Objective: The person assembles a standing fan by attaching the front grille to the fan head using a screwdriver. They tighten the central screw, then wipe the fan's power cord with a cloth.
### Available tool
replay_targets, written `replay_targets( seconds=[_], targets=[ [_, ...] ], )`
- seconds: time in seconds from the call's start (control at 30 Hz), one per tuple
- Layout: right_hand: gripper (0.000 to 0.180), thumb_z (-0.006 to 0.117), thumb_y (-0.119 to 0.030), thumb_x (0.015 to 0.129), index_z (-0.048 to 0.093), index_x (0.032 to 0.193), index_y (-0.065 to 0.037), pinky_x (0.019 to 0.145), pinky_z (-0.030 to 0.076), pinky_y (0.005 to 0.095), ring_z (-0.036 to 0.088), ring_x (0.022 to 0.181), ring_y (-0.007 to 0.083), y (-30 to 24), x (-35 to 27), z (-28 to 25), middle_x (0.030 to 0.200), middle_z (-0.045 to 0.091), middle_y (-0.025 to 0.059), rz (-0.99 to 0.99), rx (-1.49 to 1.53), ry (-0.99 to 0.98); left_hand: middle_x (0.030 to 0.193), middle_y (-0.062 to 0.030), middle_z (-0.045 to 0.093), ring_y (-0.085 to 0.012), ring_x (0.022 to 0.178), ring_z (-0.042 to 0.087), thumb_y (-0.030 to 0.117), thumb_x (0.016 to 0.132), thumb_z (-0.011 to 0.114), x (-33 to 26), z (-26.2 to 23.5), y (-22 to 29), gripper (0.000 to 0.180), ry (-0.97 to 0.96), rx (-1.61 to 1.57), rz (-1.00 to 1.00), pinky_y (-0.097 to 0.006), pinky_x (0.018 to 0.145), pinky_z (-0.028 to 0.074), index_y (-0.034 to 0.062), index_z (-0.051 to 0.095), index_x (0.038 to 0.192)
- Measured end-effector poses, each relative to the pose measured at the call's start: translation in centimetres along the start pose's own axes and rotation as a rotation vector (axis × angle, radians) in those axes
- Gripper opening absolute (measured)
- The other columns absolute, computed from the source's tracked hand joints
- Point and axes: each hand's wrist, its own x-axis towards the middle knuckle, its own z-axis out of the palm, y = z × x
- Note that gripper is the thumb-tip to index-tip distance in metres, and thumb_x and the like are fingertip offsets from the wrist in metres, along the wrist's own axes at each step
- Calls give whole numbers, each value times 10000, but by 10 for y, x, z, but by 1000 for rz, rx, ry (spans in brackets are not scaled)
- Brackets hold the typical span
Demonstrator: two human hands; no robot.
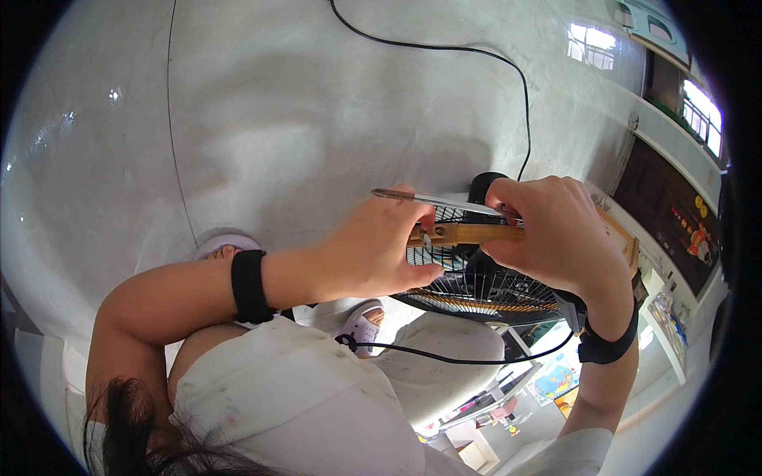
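Grey floor [317, 111] is stretching beyond a black fan [488, 295]; above it, the right grip [559, 230] is holding a bamboo piece [464, 234] beside a silver strip [448, 202], the left grip [369, 246] gaping around one end.

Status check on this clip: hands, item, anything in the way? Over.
Right hand closed on yellow-brown rod. Left hand at its left end, grip unclear. Thin strip alongside. Wire-caged fan right behind.
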Motion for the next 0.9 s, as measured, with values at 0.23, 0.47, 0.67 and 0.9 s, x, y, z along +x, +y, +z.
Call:
replay_targets(
  seconds=[0.23,0.47,0.67,0.9],
  targets=[
    [248,722,-194,644,633,830,-58,643,457,394,615,666,312,-2,-3,7,679,627,103,-22,-51,89,1073,-158,535,-330,988,519,196,626,835,-7,24,2,666,183,116,171,-408,837,431,16,473,1154],
    [264,771,-199,633,635,800,-45,580,450,376,594,606,315,7,-2,13,635,610,102,-81,-64,168,1050,-123,542,-319,976,505,120,583,847,-9,37,9,672,311,43,134,-395,817,427,35,496,1151],
    [249,780,-200,646,655,790,-40,604,468,359,612,605,285,5,2,9,656,633,97,-75,-83,232,882,-99,593,-304,852,566,149,520,873,4,28,8,586,421,130,139,-386,751,447,39,559,1002],
    [260,790,-168,637,643,785,-14,611,463,344,605,603,238,14,4,11,658,630,86,21,-53,213,787,-114,608,-234,678,563,189,522,880,27,8,14,522,119,132,-56,-344,620,454,2,569,897]
  ],
)
